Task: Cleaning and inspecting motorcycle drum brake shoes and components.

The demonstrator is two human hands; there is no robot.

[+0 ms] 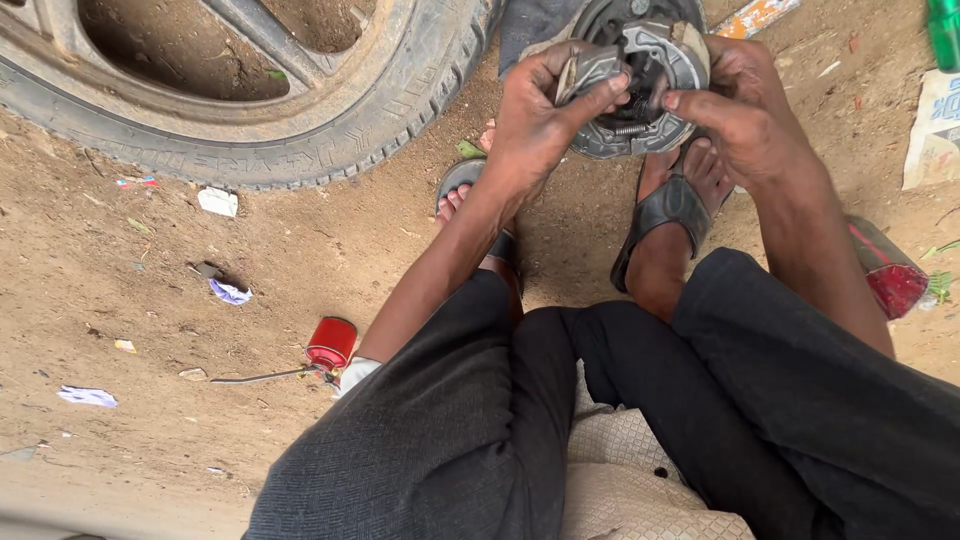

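Round brake plate [640, 85]: grey metal, dark grimy patches, silvery spring at middle. Tyre [330, 120]: black, ribbed tread, dusted brown. Ground [150, 290]: tan-brown dirt, white and blue paper scraps. Oil can [331, 342]: red body, thin metal spout. Trousers [480, 430]: dark charcoal, fine weave. Sandals [665, 215]: black. Seat pad [630, 490]: beige, small diamond pattern. Bottle [890, 275] near right edge: red.

Dull grey metal brake plate [640, 90] (grimy), rough rubber tyre [330, 120]

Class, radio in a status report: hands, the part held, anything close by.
Left hand and right hand both grip round metal brake part. Tyre close left. Red can on dirt.
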